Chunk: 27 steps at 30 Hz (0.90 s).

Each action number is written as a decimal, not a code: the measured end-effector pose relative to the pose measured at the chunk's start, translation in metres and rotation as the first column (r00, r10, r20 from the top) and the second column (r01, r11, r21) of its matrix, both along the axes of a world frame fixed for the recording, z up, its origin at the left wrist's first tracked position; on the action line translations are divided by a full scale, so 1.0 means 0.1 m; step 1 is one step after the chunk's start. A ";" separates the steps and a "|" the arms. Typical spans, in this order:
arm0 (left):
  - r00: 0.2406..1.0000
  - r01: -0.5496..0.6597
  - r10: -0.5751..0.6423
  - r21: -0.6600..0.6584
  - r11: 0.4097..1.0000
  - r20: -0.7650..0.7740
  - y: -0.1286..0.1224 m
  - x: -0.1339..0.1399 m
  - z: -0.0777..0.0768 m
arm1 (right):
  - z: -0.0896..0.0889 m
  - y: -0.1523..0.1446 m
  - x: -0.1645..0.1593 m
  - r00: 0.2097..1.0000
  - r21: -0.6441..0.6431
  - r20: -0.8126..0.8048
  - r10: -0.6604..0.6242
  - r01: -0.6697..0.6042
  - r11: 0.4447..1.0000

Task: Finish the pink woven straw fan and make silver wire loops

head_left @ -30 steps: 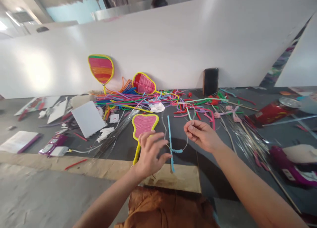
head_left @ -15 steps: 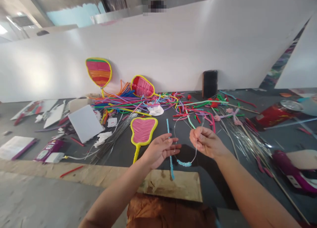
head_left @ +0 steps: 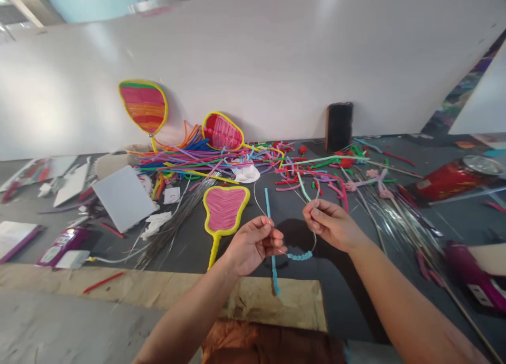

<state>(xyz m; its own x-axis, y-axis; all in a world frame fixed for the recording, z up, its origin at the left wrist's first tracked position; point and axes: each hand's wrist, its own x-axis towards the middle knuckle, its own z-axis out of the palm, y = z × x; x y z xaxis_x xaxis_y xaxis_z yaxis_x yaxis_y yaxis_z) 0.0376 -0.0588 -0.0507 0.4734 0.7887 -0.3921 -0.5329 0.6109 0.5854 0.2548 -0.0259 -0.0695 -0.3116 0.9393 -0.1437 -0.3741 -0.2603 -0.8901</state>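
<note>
A thin wire [head_left: 315, 242] hangs in a loop between my hands, with a blue pipe cleaner coil [head_left: 300, 256] wound round its lowest part. My left hand [head_left: 256, 243] pinches one side of the wire between thumb and forefinger, its other fingers loosely curled. The other side is pinched in my right hand [head_left: 330, 222]. Under my left fingertips a straight blue pipe cleaner [head_left: 275, 274] lies on the dark table. Just left of that hand rests a pink fan shape with a yellow rim and handle [head_left: 225, 210].
Heaped pipe cleaners [head_left: 190, 161] cover the table's back. Two more yellow-rimmed fans [head_left: 143, 108] lean against the white board. A phone [head_left: 339, 126] stands upright there. Loose wires [head_left: 174, 232], a white card [head_left: 124, 198], a red can [head_left: 454, 179] and purple glue-gun-like tools [head_left: 63, 245] lie around.
My left hand has closed from spread fingers into a pinch on the wire. The coil has shifted slightly right and up. The camera view has turned a little.
</note>
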 end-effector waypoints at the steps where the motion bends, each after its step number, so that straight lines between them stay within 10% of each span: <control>1: 1.000 0.002 -0.002 -0.007 1.000 -0.004 0.00 0.00 0.00 | -0.01 0.00 0.00 1.000 -0.007 0.002 -0.005 0.005 1.000; 27: 0.967 -0.254 0.255 0.035 0.966 0.000 0.12 -0.08 0.00 | -0.06 -0.18 -0.26 0.983 -0.148 -0.052 0.174 -0.180 0.972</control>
